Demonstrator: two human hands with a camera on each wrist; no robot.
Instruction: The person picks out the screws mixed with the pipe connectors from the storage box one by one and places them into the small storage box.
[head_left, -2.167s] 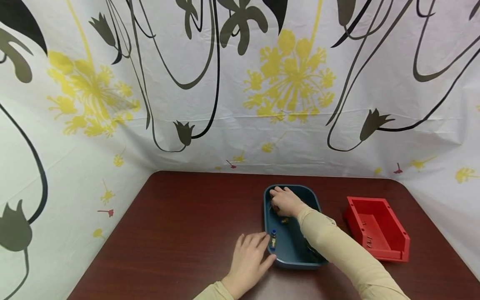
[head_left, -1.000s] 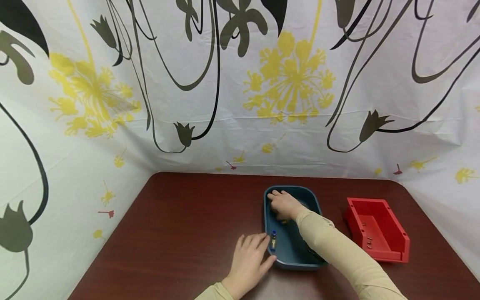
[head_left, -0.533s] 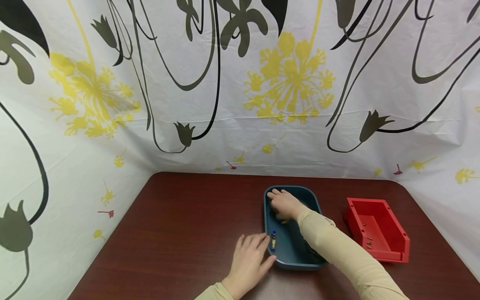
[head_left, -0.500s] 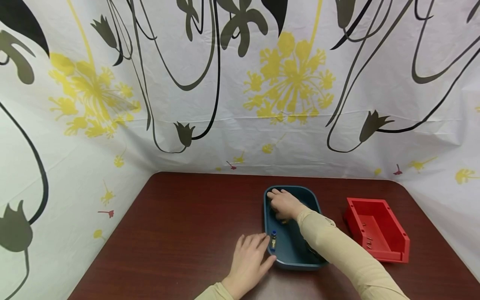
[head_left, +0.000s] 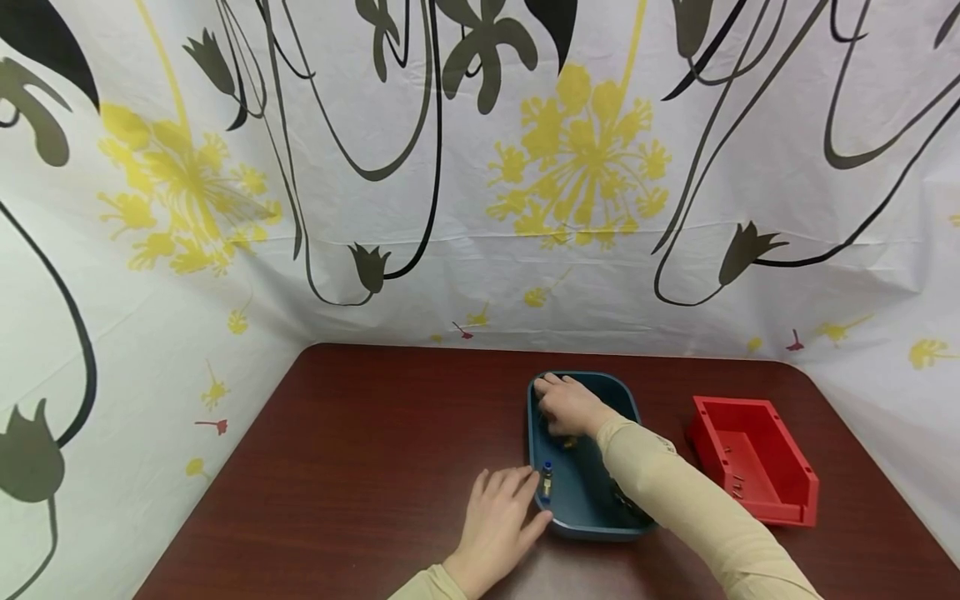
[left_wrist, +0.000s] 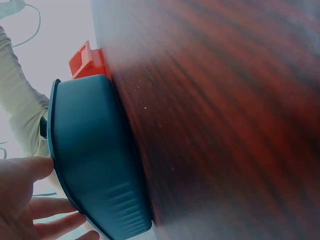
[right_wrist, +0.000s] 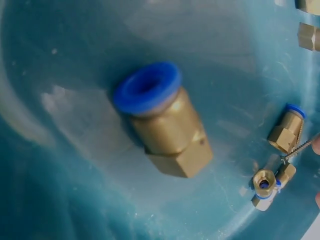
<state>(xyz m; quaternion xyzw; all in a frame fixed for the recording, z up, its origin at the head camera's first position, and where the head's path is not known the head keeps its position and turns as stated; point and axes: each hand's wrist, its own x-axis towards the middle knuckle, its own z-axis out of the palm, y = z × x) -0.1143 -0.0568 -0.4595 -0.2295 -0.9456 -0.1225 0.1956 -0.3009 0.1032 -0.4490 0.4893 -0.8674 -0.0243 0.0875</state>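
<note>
Beside a red plastic box, a beige fabric sleeve partly hides the blue plastic bin, the left hand touching it, fingers extended, the right hand inside, grip unclear.

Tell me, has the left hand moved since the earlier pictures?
No. In the head view, the left hand stays at the rim of the blue tub, with no visible shift against the back edge of the table.

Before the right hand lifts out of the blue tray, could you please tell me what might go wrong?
The thin threaded piece at the right hand's fingertips could slip and drop among the brass fittings. The left hand touches the rim of the blue tray, so pressing harder might shift it. The right sleeve crosses the tray's side and could brush it.
</note>
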